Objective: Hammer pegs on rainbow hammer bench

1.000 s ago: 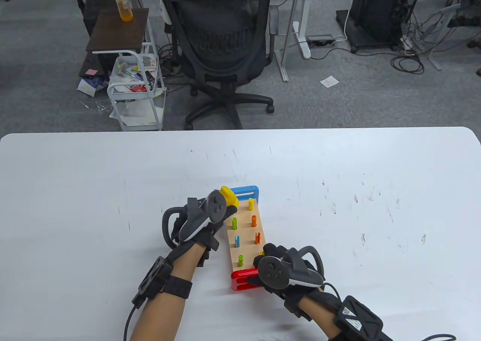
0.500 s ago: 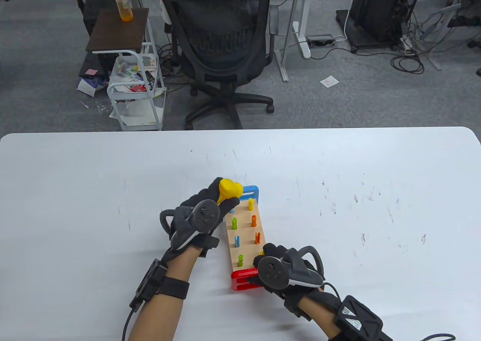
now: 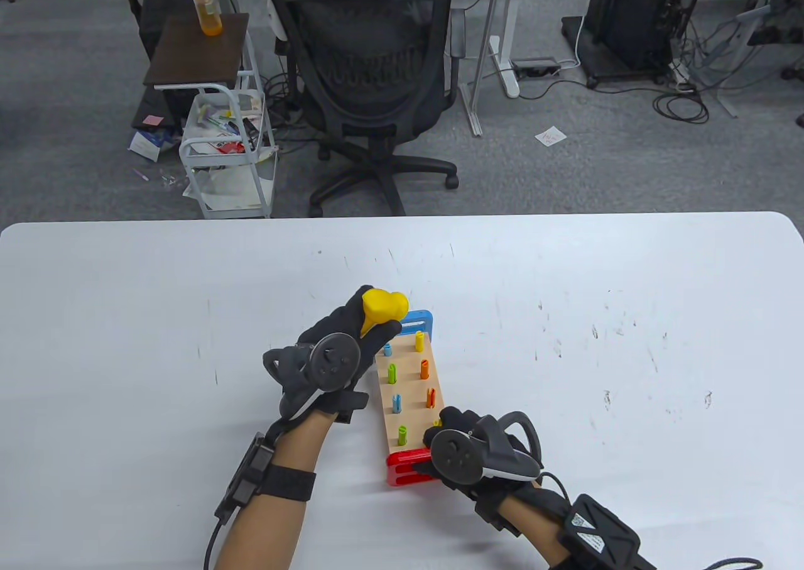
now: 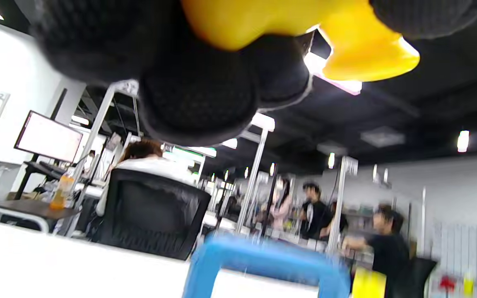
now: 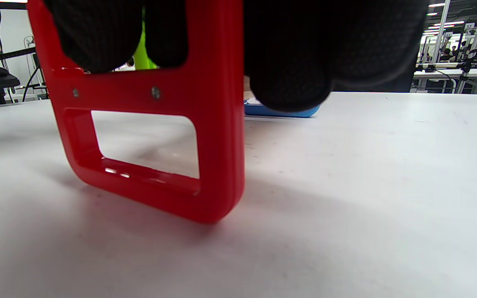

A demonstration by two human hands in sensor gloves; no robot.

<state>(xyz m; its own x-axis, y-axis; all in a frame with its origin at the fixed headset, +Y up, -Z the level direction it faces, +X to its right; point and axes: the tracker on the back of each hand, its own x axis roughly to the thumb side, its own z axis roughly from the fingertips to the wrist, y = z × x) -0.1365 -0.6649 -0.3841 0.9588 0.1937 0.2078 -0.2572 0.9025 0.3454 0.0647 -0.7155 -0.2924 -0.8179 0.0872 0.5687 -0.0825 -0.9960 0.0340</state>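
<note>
You've raised the smooth yellow hammer (image 3: 384, 306), left hand (image 3: 336, 359) gripping it; your right hand (image 3: 468, 447) grips the wooden bench (image 3: 411, 400).

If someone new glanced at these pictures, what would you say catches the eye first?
Probably the yellow hammer, gripped in the left hand and raised over the far, blue end of the peg bench near the middle of the white table. Next, the right hand gripping the bench's red end, steadying it, with coloured pegs sticking up from the wooden top.
</note>
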